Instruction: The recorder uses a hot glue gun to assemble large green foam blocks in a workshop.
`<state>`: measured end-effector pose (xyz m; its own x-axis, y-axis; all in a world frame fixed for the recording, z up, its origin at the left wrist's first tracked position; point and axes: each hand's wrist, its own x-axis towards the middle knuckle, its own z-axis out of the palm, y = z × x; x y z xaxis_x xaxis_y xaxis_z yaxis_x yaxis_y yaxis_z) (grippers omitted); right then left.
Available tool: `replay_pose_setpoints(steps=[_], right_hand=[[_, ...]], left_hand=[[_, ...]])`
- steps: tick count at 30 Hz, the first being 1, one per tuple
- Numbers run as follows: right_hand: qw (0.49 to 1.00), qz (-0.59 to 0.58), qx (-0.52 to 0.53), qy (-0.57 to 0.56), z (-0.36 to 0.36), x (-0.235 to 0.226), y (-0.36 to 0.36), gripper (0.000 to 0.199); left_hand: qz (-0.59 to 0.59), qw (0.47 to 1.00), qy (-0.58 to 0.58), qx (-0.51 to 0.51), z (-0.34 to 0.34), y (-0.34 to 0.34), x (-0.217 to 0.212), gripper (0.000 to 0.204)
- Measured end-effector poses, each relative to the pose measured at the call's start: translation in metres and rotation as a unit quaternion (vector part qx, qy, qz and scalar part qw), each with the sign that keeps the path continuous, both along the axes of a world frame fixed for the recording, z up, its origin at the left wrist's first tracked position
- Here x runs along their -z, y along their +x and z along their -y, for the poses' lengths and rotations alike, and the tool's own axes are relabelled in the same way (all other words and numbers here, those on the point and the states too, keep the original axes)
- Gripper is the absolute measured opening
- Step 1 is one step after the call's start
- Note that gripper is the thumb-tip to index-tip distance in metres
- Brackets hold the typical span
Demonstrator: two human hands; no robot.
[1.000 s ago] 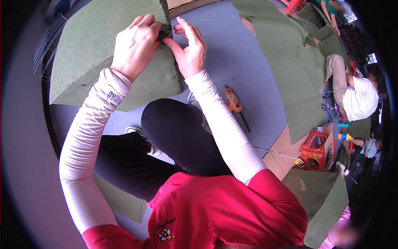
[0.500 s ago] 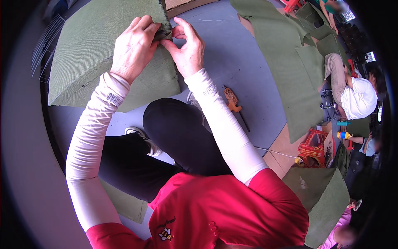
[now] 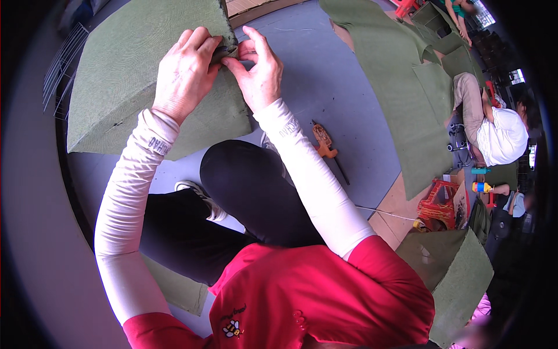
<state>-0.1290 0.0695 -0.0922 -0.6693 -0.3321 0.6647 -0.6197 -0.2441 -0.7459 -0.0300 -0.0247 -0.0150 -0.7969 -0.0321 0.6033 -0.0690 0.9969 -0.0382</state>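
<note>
A large block covered in green fabric stands in front of me at the upper left. At its right-hand edge my left hand is closed on the green fabric, fingers curled over the corner. My right hand meets it there, thumb and bent fingers pinching the fabric's edge, index finger raised. A dark fold shows between the two hands. Exactly what lies under the fingertips is hidden.
An orange glue gun with a dark cord lies on the grey floor right of my knee. Green fabric sheets spread to the right, near a red stool. A wire rack stands far left. A person in white sits at the right.
Both hands stay at the same fabric edge, with a slight shift left and down. The block's near edge sits slightly lower. At the lower right, the person in pink has moved.
</note>
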Motion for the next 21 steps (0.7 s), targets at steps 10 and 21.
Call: replay_pose_setpoints(steps=[10,21], right_hand=[[0.998,0.001,-0.050,0.023,-0.011,-0.008,-0.011,0.059],[0.999,-0.011,-0.040,0.017,-0.010,-0.006,-0.005,0.063]], left_hand=[[-0.012,1.000,0.010,-0.016,-0.007,-0.001,0.001,0.037],[-0.011,1.000,0.013,-0.019,-0.008,0.000,0.000,0.036]])
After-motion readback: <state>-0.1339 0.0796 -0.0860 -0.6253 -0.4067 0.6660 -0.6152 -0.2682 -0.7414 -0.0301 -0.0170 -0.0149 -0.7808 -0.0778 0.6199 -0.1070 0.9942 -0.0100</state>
